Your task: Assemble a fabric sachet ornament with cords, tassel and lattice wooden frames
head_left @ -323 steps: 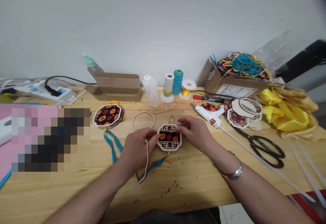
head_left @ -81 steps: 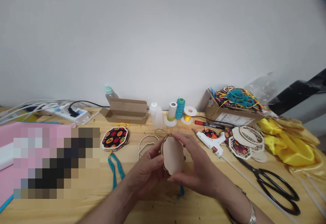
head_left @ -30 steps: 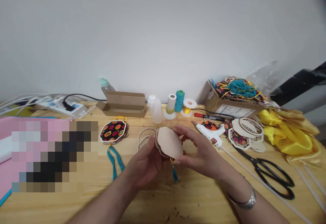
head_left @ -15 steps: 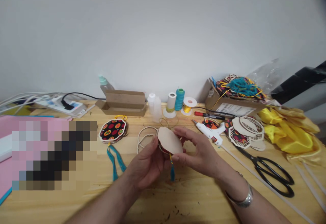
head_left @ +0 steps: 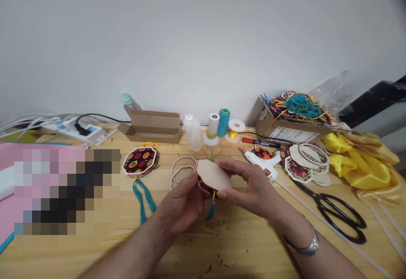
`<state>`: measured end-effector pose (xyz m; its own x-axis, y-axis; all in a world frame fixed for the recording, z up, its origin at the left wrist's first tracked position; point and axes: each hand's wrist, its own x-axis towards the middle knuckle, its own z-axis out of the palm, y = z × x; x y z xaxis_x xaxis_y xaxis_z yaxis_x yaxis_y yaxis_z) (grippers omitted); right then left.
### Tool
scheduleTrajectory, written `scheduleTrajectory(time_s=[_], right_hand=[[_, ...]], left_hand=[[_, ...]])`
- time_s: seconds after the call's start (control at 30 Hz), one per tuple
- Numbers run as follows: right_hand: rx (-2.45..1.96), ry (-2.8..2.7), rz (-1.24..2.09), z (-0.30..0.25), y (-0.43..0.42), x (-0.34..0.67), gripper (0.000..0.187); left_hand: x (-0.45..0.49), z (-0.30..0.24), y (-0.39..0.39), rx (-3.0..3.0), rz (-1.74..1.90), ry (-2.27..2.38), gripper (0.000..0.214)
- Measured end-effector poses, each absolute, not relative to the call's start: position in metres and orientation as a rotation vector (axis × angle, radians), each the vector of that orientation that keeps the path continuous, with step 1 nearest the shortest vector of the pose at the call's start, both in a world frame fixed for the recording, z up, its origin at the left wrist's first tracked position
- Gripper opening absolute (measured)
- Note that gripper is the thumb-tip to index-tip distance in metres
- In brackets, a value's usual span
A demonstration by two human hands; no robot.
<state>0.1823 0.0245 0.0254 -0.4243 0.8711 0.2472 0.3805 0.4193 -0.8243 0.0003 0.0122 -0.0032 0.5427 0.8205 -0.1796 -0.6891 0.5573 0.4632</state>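
Note:
A thin, plain wooden plate [head_left: 213, 174] with a wavy outline faces up between my two hands. Beneath it sits a dark, patterned fabric ornament [head_left: 205, 187], mostly hidden, from which a teal tassel [head_left: 209, 212] hangs on a yellow cord. My left hand [head_left: 185, 198] cups the ornament from below, its thumb on the plate's left edge. With fingers and thumb, my right hand [head_left: 245, 184] pinches the plate's right side. Behind my left hand, wooden outline frames [head_left: 183, 160] lie on the table. A finished-looking patterned ornament [head_left: 139, 161] with a teal tassel lies farther left.
A white glue gun [head_left: 261, 164], black scissors [head_left: 339, 213] and wooden cutouts [head_left: 307, 160] lie to the right, with yellow satin cloth [head_left: 355, 156] beyond. Along the wall stand thread spools [head_left: 223, 122], plastic bottles [head_left: 195, 135], an open cardboard tray [head_left: 155, 133] and a filled carton [head_left: 285, 133].
The wooden plate has shifted slightly right and down with my right hand, showing more of the ornament's lower left edge. The tassel has swung left.

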Motion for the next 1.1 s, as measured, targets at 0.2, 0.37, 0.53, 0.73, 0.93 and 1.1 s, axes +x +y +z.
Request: scheduleTrajectory(time_s=[0.2,0.37,0.53,0.73,0.93,1.1], right_hand=[[-1.044,-1.996,0.909,0.028,0.024,0.184,0.048],[-1.033,-1.972,0.938,0.030,0.023,0.185,0.048],[-1.033,-1.897,1.017,0.029,0.023,0.188,0.043],[-1.059,-1.895,1.007,0.028,0.024,0.190,0.045],[-1.086,-1.959,0.896,0.028,0.022,0.188,0.051],[-1.061,-1.999,0.778,0.027,0.020,0.185,0.053]], left_hand=[[0.000,-0.003,0.011,0.387,0.897,0.358,0.025],[-0.001,-0.003,0.011,0.364,0.896,0.338,0.023],[-0.003,-0.001,0.010,0.386,0.863,0.285,0.024],[-0.002,0.000,0.012,0.384,0.896,0.290,0.022],[-0.002,-0.010,0.012,0.371,0.891,0.280,0.026],[-0.001,-0.011,0.011,0.468,0.900,0.361,0.036]])
